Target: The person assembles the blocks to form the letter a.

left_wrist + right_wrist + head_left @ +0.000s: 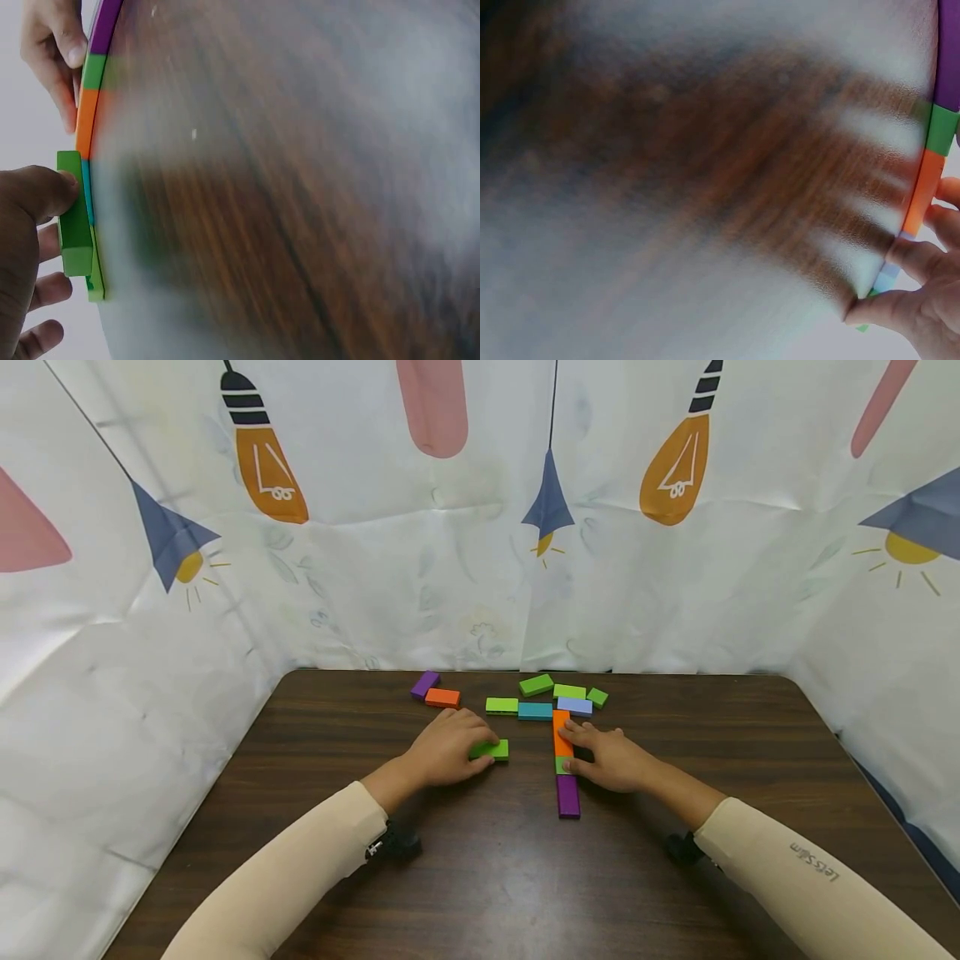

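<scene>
My left hand pinches a green block between thumb and fingers. The left wrist view shows that green block in the hand. My right hand, fingers spread, touches the right side of a column: an orange block, a small green block and a purple block end to end. In the right wrist view the hand lies beside the orange block. A teal block and a light green block extend left from the column's far end.
Behind the column lie a light blue block and several green blocks, one of them tilted. Farther left are a purple block and an orange-red block. A patterned curtain borders the brown table.
</scene>
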Available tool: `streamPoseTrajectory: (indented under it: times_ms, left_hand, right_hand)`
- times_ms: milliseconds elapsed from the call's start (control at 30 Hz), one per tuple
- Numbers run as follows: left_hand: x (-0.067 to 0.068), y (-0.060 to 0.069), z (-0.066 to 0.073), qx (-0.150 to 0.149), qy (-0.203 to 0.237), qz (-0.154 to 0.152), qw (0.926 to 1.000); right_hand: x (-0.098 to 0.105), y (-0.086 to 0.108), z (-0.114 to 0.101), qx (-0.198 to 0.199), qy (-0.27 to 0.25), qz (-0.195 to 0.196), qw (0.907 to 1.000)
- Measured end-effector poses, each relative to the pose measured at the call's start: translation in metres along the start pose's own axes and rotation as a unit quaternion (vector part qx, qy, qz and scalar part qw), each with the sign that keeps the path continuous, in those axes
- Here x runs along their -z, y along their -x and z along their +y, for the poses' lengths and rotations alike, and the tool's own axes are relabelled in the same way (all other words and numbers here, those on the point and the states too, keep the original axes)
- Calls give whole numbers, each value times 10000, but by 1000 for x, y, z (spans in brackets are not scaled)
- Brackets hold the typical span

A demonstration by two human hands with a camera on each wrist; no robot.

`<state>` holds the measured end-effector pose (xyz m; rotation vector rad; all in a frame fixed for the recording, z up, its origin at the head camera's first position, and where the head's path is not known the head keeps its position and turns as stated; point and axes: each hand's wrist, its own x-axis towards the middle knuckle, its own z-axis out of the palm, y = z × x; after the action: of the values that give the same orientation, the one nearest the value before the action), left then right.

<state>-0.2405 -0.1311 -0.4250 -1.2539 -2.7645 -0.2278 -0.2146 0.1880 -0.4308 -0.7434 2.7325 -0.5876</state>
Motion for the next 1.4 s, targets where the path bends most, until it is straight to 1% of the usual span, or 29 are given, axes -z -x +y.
streamPoseTrajectory:
  times_ms: [233, 500, 800, 1033, 1233, 1400]
  left_hand:
    - [-5, -5, 10, -66, 6, -100, 9999]
    - [-11, -11, 20, -201, -52, -106, 9997]
    - [-13, -17, 29, -299, -132, -139, 9994]
    - [-17, -22, 34, -334, -141, -95, 9993]
    - [-17, -26, 39, -287, -225, -238, 9991]
    - [-17, -28, 42, -302, -215, -211, 9991]
  right_hand:
    - [1, 0, -1, -15, -3, 2, 10000]
    - [1, 0, -1, -14, -38, -10, 10000]
    - [0, 0, 0, 5, -65, -6, 10000]
    - [0, 0, 1, 7, -76, -14, 10000]
    - [0, -1, 2, -1, -66, 5, 10000]
    - [0, -1, 1, 14, -57, 11, 10000]
